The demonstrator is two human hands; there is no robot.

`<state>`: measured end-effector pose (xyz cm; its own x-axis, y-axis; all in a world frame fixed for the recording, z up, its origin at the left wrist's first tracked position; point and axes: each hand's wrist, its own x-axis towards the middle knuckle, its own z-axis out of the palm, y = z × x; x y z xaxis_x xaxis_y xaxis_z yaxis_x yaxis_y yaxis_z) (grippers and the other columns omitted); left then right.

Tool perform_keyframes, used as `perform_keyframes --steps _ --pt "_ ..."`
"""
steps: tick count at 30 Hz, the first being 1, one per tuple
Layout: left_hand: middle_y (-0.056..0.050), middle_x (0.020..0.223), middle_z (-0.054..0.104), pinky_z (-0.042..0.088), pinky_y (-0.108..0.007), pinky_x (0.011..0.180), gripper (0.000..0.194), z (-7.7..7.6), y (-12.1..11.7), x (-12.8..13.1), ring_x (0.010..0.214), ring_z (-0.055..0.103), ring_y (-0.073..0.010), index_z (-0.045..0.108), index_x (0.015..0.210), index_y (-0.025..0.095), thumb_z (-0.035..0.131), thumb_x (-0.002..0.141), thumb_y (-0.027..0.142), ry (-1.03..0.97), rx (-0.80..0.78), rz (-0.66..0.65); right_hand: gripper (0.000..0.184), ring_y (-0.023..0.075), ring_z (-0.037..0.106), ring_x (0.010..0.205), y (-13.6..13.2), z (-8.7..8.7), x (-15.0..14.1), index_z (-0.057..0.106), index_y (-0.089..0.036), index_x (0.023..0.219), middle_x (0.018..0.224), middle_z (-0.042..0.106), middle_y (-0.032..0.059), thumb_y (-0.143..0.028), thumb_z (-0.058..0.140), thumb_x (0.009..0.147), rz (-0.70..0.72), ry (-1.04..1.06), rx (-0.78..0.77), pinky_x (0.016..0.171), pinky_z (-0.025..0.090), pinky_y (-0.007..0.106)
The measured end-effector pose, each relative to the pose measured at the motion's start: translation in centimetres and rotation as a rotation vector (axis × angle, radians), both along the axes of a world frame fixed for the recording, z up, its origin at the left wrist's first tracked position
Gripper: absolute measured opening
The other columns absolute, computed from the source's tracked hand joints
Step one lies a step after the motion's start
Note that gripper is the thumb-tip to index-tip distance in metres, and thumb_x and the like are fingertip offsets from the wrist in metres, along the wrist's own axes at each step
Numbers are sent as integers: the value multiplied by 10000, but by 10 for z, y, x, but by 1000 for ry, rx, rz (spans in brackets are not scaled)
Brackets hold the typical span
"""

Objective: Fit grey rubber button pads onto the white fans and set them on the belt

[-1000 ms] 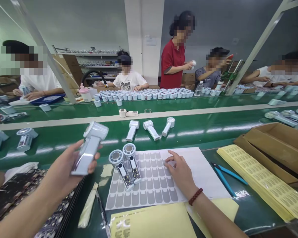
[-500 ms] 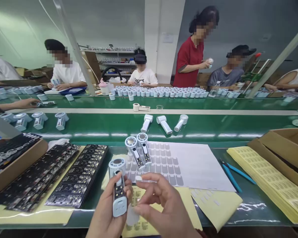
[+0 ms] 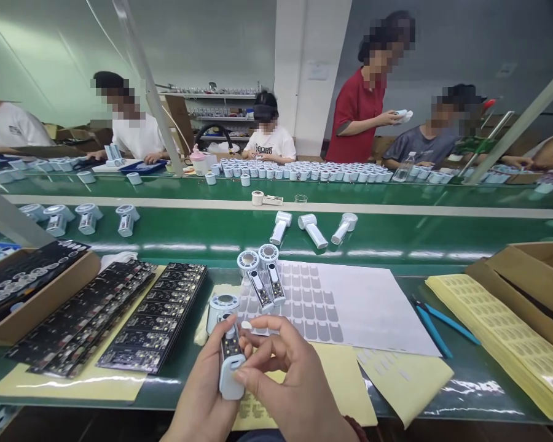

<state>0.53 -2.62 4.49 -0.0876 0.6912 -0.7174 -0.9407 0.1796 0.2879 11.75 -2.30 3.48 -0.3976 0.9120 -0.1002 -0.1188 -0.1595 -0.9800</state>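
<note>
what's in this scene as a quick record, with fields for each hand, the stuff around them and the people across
left hand: wrapped around a pale blue handheld device
right hand: thumb at the device's lower end; whether it pinches anything is unclear
sticker sheet: white with grey stickers, two similar devices lying partly on it
left side: circuit boards
right side: blue-handled cutters, yellow sheets, cardboard box
across: person in a red shirt, standing, plus other co-workers
</note>
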Motion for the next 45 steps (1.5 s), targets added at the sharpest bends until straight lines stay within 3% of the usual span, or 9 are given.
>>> perform_keyframes --steps 7,10,13,16,21,26,33,39,45 --pt "8 545 524 506 -207 479 219 2 2 1 455 539 -86 493 730 200 537 944 207 -39 11 36 433 254 697 1090 -2 4 0 644 -237 1096 748 743 -11 -152 737 682 -4 -60 57 914 563 356" --pt "13 557 536 513 -191 469 206 4 -1 3 458 551 -84 504 750 204 529 954 227 -51 1 49 479 239 723 1009 -6 -2 -1 631 -267 1183 790 746 -17 -146 723 728 -40 -154 287 901 571 353" --pt "16 582 557 528 -166 483 170 8 -5 5 462 561 -72 540 789 199 513 956 181 -11 -3 33 686 268 716 950 -5 -9 -2 558 -297 1321 933 724 13 -247 834 695 -142 -309 544 826 592 387" --pt "2 616 567 509 -133 455 139 14 -7 7 447 545 -55 585 841 161 505 954 170 22 -33 -21 964 266 680 918 -1 -12 0 449 -300 1421 1118 628 56 -362 915 579 -158 -296 413 743 606 383" --pt "-21 632 612 551 -194 465 151 -3 -10 -3 471 595 -97 638 789 107 537 900 89 276 -37 -107 451 185 646 960 3 -23 22 476 -300 1350 1234 534 59 -435 574 932 -83 -100 97 778 563 312" --pt "-158 880 762 601 -289 826 116 -36 -15 -16 898 745 -253 720 832 60 635 780 2 465 -38 -218 34 170 616 842 -6 -51 46 660 -219 849 1011 581 34 -240 635 860 -2 -413 197 680 496 269" --pt "-123 969 783 564 -270 895 152 -51 -20 -18 1027 715 -264 760 876 109 724 729 116 495 39 -312 161 172 630 816 -22 -86 49 648 -211 834 954 602 41 -80 556 811 68 -651 546 678 465 270" --pt "-88 976 786 569 -266 837 228 -48 -19 -16 998 718 -251 760 869 164 817 654 213 548 57 -323 33 94 530 638 -13 -63 58 672 -201 752 918 570 11 -192 702 763 133 -262 133 544 381 215" --pt "-34 768 756 554 -245 658 489 -30 -17 -15 775 714 -216 735 1007 201 887 596 417 574 90 -332 85 114 555 715 -1 -19 52 669 -210 781 954 573 21 -277 713 808 138 -121 136 497 345 201"
